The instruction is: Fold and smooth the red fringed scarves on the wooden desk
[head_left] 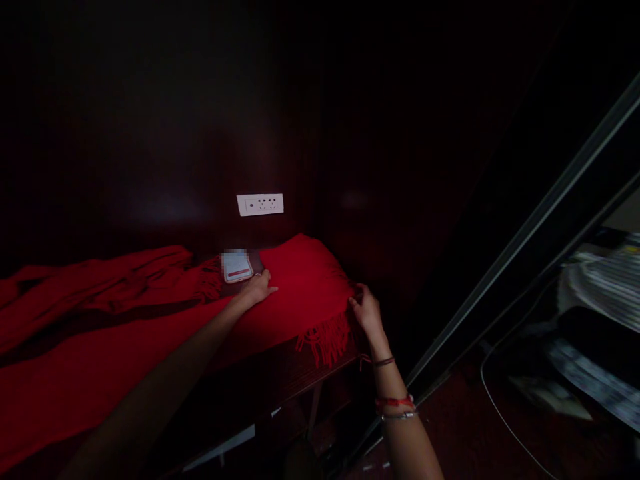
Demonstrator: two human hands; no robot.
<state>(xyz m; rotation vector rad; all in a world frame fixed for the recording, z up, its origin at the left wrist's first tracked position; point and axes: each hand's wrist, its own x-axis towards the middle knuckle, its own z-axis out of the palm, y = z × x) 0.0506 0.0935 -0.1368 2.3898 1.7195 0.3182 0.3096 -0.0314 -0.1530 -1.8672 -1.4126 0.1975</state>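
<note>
From my view, the red fringed cloth [300,280] lies along the dark surface [295,367]. My left hand [257,287] rests at its upper part, fingers slightly apart, beside the pale card-like item [237,265], which sits between that cloth and the bunched red fabric [145,277]. My right hand [367,310] is at the cloth's right end, fingers curled; I can't tell whether they pinch it. A white socket plate [261,205] is on the wall behind; a pale cable [493,393] curves at right.
</note>
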